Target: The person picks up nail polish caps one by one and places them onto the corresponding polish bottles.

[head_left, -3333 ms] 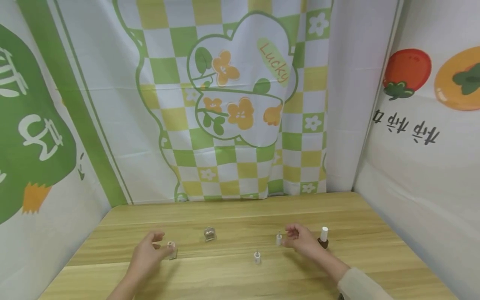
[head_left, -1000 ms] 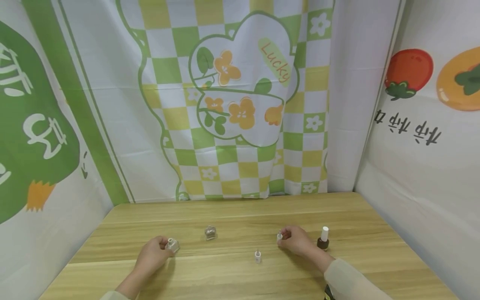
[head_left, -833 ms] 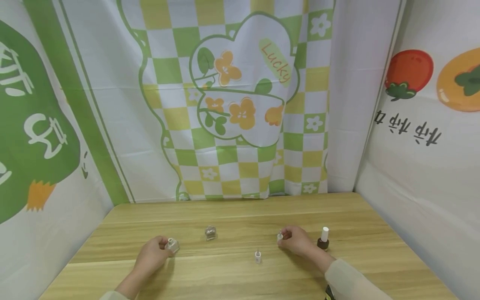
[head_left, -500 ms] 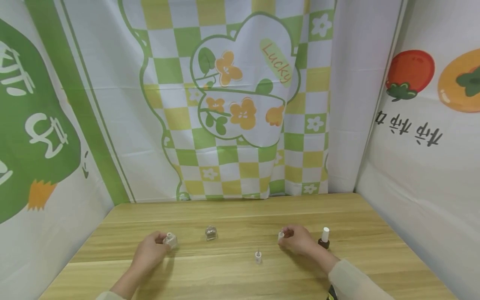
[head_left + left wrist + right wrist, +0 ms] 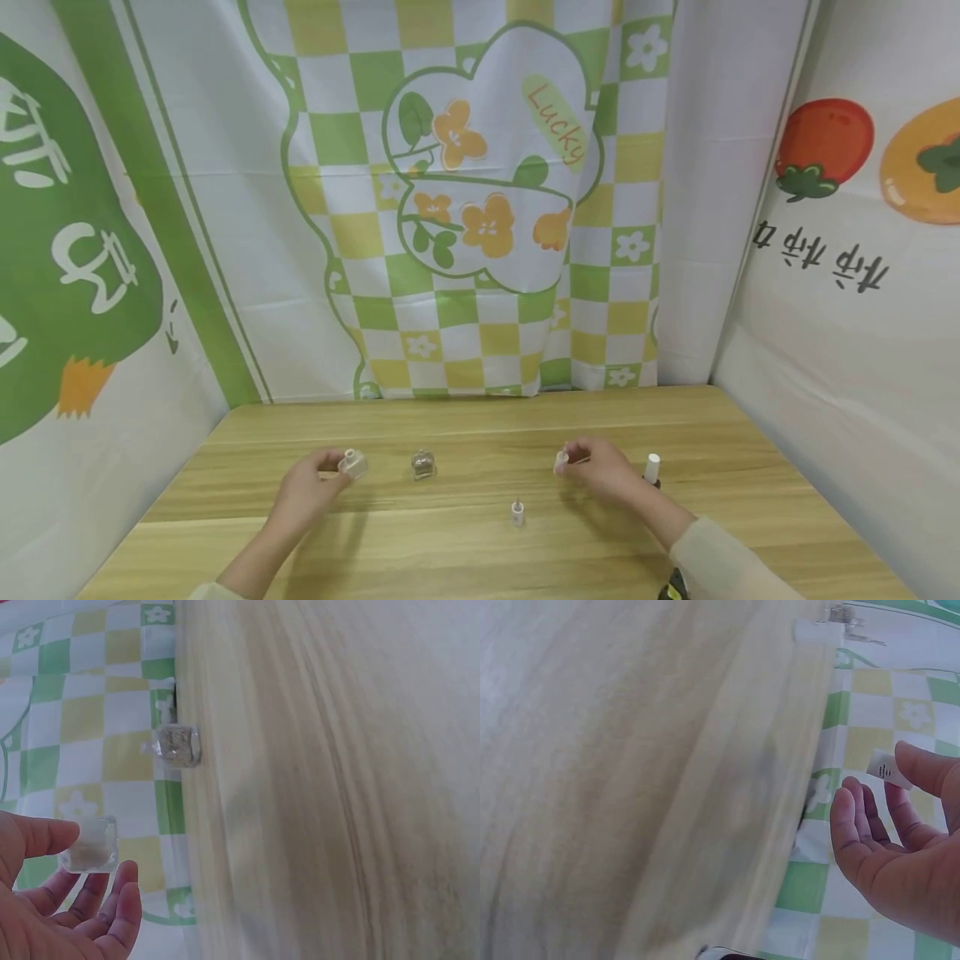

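My left hand pinches a small clear glass nail polish bottle with pale contents and no cap on its neck. The left wrist view shows the bottle between thumb and fingers, off the tabletop. On the right, my right hand pinches a white nail polish cap; printing shows on this cap in the right wrist view. Between the hands stands a second uncapped glass bottle with greyish contents. Nearer me, another white cap stands with its thin brush pointing up.
A dark nail polish bottle with a white cap stands behind my right wrist, its body mostly hidden. The wooden table ends at a checked cloth behind; printed cloths hang at both sides.
Earlier, both hands reached the bottle and the cap on the table and took hold of them. Now both are lifted, and the left hand has carried the bottle slightly away from me and right.
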`<control>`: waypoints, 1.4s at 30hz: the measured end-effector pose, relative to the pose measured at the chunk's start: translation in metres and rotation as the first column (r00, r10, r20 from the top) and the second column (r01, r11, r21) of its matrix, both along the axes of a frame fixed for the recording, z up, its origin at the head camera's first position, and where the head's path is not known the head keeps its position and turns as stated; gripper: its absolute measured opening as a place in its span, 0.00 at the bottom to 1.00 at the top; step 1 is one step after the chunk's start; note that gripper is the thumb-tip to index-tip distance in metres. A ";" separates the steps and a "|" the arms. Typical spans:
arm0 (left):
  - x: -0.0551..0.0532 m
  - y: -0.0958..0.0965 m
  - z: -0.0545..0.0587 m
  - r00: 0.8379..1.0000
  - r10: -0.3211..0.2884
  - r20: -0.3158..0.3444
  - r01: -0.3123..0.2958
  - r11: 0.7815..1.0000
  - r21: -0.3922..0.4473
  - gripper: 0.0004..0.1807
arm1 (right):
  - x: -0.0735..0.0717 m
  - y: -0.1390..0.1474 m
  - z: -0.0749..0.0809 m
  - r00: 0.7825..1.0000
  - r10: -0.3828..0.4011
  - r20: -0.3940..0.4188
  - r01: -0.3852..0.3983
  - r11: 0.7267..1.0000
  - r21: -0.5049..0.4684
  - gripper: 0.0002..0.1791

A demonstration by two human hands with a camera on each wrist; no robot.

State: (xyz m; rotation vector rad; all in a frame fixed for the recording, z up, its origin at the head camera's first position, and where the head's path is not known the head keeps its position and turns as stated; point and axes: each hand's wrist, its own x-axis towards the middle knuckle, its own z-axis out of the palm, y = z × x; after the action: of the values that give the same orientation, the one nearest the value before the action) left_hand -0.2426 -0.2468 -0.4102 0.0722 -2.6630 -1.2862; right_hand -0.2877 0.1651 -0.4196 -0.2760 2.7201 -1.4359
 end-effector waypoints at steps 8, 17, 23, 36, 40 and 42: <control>0.005 0.014 0.011 0.996 -0.085 -0.033 0.088 0.991 0.098 0.20 | 0.009 0.005 0.014 0.997 0.072 0.000 -0.071 0.992 -0.102 0.13; 0.011 0.037 0.018 0.990 -0.134 -0.049 0.141 0.969 0.201 0.18 | 0.017 0.011 0.028 0.988 0.152 -0.014 -0.152 0.974 -0.165 0.13; 0.018 0.057 0.025 0.981 -0.181 -0.069 0.193 0.947 0.259 0.16 | 0.024 0.013 0.038 0.988 0.157 -0.015 -0.157 0.972 -0.174 0.14; 0.032 0.093 0.031 0.909 -0.400 -0.117 0.416 0.855 0.311 0.17 | 0.039 0.014 0.050 0.983 0.176 -0.049 -0.182 0.965 -0.187 0.15; 0.035 0.102 0.031 0.887 -0.442 -0.133 0.461 0.825 0.326 0.17 | 0.044 0.014 0.053 0.980 0.191 -0.060 -0.199 0.959 -0.200 0.15; 0.037 0.107 0.032 0.882 -0.450 -0.136 0.469 0.820 0.328 0.16 | 0.046 0.013 0.055 0.977 0.201 -0.067 -0.211 0.957 -0.202 0.15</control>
State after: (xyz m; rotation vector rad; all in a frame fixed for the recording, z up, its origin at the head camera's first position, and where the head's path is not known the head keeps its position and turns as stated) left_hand -0.2058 -0.1394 -0.3786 -0.5894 -2.4505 -1.8686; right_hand -0.2413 0.1786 -0.3646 -0.5910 2.4844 -1.6698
